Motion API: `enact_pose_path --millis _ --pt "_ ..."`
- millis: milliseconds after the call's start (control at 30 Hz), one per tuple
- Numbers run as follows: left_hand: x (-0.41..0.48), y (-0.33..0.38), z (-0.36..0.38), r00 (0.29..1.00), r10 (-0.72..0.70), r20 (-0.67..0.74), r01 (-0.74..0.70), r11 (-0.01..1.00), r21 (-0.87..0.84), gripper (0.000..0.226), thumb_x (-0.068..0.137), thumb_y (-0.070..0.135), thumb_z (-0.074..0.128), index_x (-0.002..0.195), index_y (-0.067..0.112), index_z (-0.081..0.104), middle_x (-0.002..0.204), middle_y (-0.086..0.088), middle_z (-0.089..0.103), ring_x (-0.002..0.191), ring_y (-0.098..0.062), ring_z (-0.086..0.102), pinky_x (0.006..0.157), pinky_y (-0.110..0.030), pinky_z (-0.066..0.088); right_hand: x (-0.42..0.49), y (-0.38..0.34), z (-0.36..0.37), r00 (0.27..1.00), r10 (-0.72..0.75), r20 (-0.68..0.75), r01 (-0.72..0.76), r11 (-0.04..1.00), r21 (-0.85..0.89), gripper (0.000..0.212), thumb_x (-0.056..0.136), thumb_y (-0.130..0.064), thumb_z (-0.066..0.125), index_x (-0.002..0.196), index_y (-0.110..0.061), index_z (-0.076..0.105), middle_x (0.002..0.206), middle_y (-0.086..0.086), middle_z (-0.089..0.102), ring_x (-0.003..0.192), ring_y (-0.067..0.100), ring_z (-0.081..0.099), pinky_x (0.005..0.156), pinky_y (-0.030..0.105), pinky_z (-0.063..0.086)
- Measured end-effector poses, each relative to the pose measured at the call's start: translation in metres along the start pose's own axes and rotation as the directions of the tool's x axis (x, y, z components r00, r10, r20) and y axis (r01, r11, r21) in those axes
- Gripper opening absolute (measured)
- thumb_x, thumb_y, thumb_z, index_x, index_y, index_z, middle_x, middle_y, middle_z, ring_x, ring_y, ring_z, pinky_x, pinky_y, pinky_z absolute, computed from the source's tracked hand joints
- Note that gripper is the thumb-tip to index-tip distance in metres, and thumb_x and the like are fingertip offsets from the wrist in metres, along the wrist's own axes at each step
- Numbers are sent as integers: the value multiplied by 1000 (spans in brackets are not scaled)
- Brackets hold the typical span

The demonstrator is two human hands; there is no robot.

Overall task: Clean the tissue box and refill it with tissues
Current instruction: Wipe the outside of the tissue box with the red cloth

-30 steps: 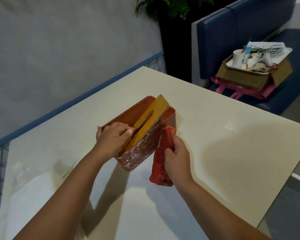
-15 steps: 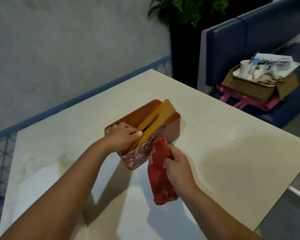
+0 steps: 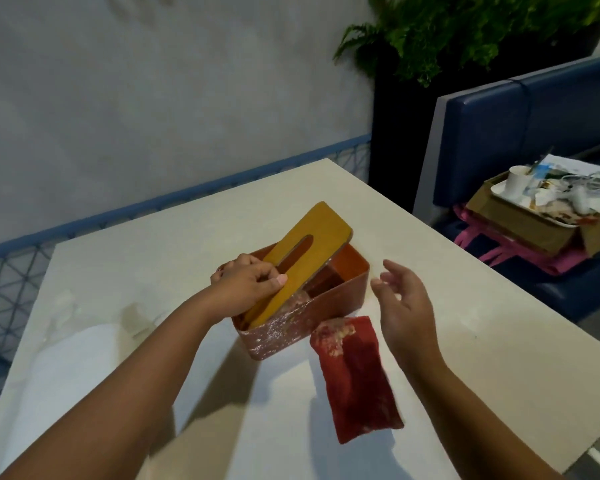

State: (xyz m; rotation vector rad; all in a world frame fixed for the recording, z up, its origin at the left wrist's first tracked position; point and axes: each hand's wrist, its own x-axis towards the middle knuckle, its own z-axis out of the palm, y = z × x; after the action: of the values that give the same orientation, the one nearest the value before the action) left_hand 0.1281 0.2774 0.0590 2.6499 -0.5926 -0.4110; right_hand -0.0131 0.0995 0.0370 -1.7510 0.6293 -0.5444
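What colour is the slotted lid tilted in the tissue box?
Mustard yellow; the flat slotted lid shows best in the head view.

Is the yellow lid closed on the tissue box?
No. The yellow lid stands tilted inside the open tissue box, held by the left hand.

Fern [image 3: 465,26] above blue bench [image 3: 520,133] — cardboard box [image 3: 520,220] holding a cluttered tray [image 3: 499,188].

Two bare forearms reach in from the near edge, no sleeves, watches or rings visible; the left hand [image 3: 246,289] and right hand [image 3: 407,306] are ungloved, with short, unpainted nails.
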Motion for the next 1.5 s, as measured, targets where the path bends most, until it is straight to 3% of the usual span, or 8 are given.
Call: enact_pose_path --millis 167,300,467,600,733,1033,1167,1500 --pt "0 1 1 999 13 -43 -13 1000 -3 31 90 55 46 96 30 63 114 9 37 112 -14 31 102 -38 24 49 -62 5 946 65 316 -100 990 97 61 86 -58 50 132 -18 45 112 5 64 71 17 67 55 26 45" --pt "-3 -2 1 989 4 -149 -16 996 -83 20 88 52 52 94 35 62 120 9 37 118 -14 31 103 -37 24 68 -85 14 895 90 438 -91 996 -20 44 89 -17 61 131 -15 48 79 1 65 54 21 64 46 28 48" --pt "-4 -18 7 803 -363 -472 120 875 -468 34 97 36 44 130 29 46 146 -4 34 132 -25 37 108 -47 36 74 -76 14 945 18 326 -9 999 -30 40 93 -9 49 132 -20 49 106 -1 55 69 16 56 59 28 50" --pt "-7 -35 24 829 -412 -378 195 847 -494 43 100 34 34 138 14 39 142 -9 43 128 -26 44 107 -41 36 70 -66 16 964 -67 258 55 997 52 39 94 -9 42 130 -21 49 109 -2 53 71 11 52 53 23 43" --pt "-7 -37 23 872 -306 -382 116 888 -446 45 103 31 25 98 3 61 98 -15 65 88 -25 60 78 -39 46 71 -62 17 971 -57 231 33 994 109 39 95 -6 39 129 -19 50 90 -16 50 73 7 49 55 23 44" --pt "0 -39 6 883 -307 -354 148 899 -412 35 103 28 26 96 8 54 94 -9 55 87 -22 50 69 -29 37 82 -53 21 969 -21 245 -23 984 175 36 97 -7 36 128 -18 52 109 -4 49 91 19 49 55 21 40" --pt "4 -42 2 885 -326 -332 136 863 -486 46 102 35 24 108 6 60 99 -7 58 94 -23 53 72 -30 39 82 -49 27 954 -5 300 -52 982 183 31 98 -8 37 122 -19 53 82 -7 53 66 10 50 42 15 41" --pt "-3 -28 20 787 -568 -241 148 553 -820 51 100 46 15 122 23 55 117 -5 58 106 -22 55 89 -37 45 77 -34 36 941 60 333 -142 963 228 37 95 -2 36 125 -20 50 78 -7 55 56 11 48 36 13 38"
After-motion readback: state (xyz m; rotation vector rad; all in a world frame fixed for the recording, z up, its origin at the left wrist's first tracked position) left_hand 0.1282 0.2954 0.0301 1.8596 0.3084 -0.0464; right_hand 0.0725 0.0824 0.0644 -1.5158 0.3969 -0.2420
